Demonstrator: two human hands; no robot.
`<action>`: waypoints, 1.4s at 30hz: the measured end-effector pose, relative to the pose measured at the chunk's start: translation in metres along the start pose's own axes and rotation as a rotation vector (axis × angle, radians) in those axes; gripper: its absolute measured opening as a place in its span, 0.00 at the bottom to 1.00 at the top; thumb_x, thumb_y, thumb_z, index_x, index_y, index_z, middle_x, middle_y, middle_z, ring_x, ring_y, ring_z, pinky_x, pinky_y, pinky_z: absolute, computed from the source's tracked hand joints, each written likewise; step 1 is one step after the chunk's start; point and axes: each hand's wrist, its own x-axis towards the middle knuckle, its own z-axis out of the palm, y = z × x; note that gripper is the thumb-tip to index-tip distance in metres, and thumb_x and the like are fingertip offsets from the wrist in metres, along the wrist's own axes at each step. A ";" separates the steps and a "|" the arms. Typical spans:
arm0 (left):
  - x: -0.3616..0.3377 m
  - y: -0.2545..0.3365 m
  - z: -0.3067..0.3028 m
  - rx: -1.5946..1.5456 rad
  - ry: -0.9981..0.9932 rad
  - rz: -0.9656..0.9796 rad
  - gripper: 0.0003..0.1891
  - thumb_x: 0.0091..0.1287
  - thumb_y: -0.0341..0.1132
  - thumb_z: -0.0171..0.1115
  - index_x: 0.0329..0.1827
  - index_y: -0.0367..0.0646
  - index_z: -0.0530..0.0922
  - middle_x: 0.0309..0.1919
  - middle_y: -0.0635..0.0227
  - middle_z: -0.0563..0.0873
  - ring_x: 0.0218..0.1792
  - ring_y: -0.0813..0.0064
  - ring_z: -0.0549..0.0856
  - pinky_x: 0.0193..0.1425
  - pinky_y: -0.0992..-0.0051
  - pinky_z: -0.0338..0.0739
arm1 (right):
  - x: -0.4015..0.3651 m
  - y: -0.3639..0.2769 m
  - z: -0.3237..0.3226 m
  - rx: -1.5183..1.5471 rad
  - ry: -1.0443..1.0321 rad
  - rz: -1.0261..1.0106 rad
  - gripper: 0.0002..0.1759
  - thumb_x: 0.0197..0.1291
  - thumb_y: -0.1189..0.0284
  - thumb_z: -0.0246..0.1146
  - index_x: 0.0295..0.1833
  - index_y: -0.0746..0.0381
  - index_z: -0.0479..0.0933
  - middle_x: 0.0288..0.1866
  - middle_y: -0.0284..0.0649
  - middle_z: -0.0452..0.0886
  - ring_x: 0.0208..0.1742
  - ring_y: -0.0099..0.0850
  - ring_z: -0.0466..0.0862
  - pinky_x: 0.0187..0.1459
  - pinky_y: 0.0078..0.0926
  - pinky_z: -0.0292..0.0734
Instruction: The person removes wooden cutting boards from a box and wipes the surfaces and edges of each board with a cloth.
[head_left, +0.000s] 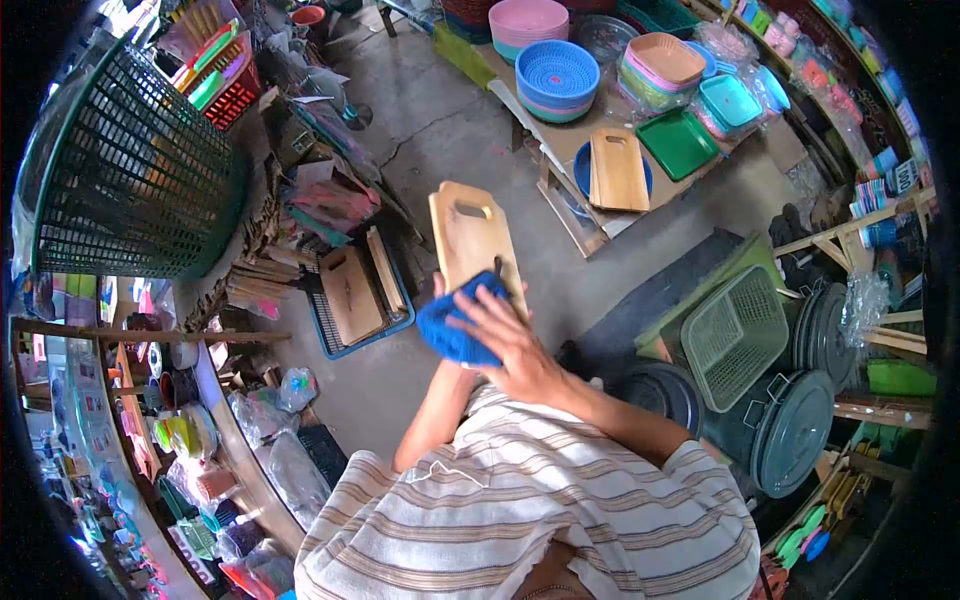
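A light wooden cutting board [468, 235] with a slot handle at its top is held in front of my body. My left hand [439, 284] supports it from beneath; only a fingertip shows at the board's left edge, the rest lying behind the board and cloth. On the lower part of the board, my right hand [512, 347] presses a bunched blue cloth [445, 328], fingers stretched across it. Two more wooden boards [618, 172] lie on a blue basin [583, 170] on the table ahead. Another brown board [350, 297] sits in a blue crate [333, 340] on the floor.
A tall green basket [140, 190] stands at the left. Stacked basins [557, 80] and a green tray [677, 143] occupy the table [560, 150] ahead. To the right are a grey-green basket [735, 335] and lidded dark bins [795, 435]. Shelves of packaged goods line both sides.
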 end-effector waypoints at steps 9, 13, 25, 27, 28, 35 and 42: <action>0.012 -0.002 0.033 0.159 0.240 0.262 0.49 0.73 0.77 0.48 0.88 0.52 0.62 0.81 0.53 0.71 0.79 0.45 0.71 0.83 0.37 0.64 | 0.024 0.036 -0.023 -0.243 0.082 0.026 0.40 0.60 0.68 0.73 0.80 0.52 0.73 0.87 0.52 0.64 0.88 0.58 0.59 0.85 0.61 0.53; 0.008 -0.014 0.059 -0.313 -0.118 0.025 0.55 0.68 0.81 0.49 0.90 0.54 0.55 0.84 0.49 0.65 0.80 0.37 0.69 0.75 0.21 0.64 | 0.066 0.058 -0.072 -0.338 0.410 0.053 0.43 0.61 0.74 0.69 0.83 0.57 0.67 0.87 0.57 0.63 0.84 0.64 0.63 0.85 0.61 0.55; -0.001 0.001 0.000 0.032 0.112 0.296 0.42 0.79 0.71 0.44 0.89 0.57 0.61 0.85 0.57 0.67 0.81 0.51 0.71 0.86 0.48 0.63 | 0.030 0.019 -0.016 -0.426 -0.010 -0.018 0.42 0.66 0.62 0.67 0.86 0.46 0.66 0.91 0.48 0.58 0.88 0.62 0.55 0.84 0.68 0.47; 0.003 0.002 0.033 -0.120 -0.047 0.211 0.49 0.72 0.79 0.45 0.89 0.57 0.60 0.84 0.55 0.66 0.81 0.42 0.68 0.84 0.35 0.61 | 0.005 -0.001 -0.008 -0.431 -0.194 -0.056 0.44 0.59 0.64 0.71 0.84 0.45 0.70 0.91 0.44 0.59 0.89 0.59 0.57 0.84 0.66 0.49; 0.002 0.002 0.060 0.032 -0.001 0.053 0.56 0.67 0.83 0.48 0.90 0.57 0.56 0.86 0.51 0.61 0.83 0.38 0.61 0.80 0.26 0.61 | -0.006 -0.012 -0.008 -0.376 -0.255 -0.066 0.45 0.57 0.65 0.73 0.83 0.42 0.71 0.90 0.42 0.61 0.87 0.56 0.60 0.83 0.65 0.50; 0.009 0.004 0.015 0.009 0.186 0.212 0.49 0.70 0.76 0.51 0.83 0.47 0.67 0.75 0.52 0.78 0.73 0.49 0.79 0.83 0.48 0.69 | 0.009 0.018 -0.025 -0.440 -0.009 0.086 0.41 0.62 0.66 0.71 0.82 0.38 0.72 0.74 0.48 0.73 0.74 0.50 0.72 0.73 0.56 0.63; 0.009 -0.005 0.037 0.065 0.255 0.159 0.49 0.58 0.60 0.62 0.84 0.44 0.67 0.75 0.49 0.79 0.71 0.44 0.81 0.78 0.47 0.75 | 0.049 0.092 -0.097 -0.509 0.423 0.191 0.35 0.70 0.68 0.68 0.81 0.52 0.71 0.72 0.50 0.77 0.68 0.52 0.79 0.69 0.53 0.71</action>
